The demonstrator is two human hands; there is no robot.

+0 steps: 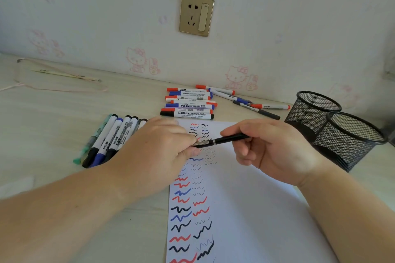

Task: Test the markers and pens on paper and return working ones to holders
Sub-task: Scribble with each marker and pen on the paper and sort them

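Both hands gripped one black pen (222,140) over the paper (245,209): left hand (162,147) pinching its tip end, right hand (271,149) its barrel.

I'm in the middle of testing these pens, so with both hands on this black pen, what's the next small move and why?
Probably pull the cap off. The left hand pinches the silver-clipped end of the black pen while the right hand grips its barrel, above the paper, and no tip shows. Then add a squiggle below the earlier ones.
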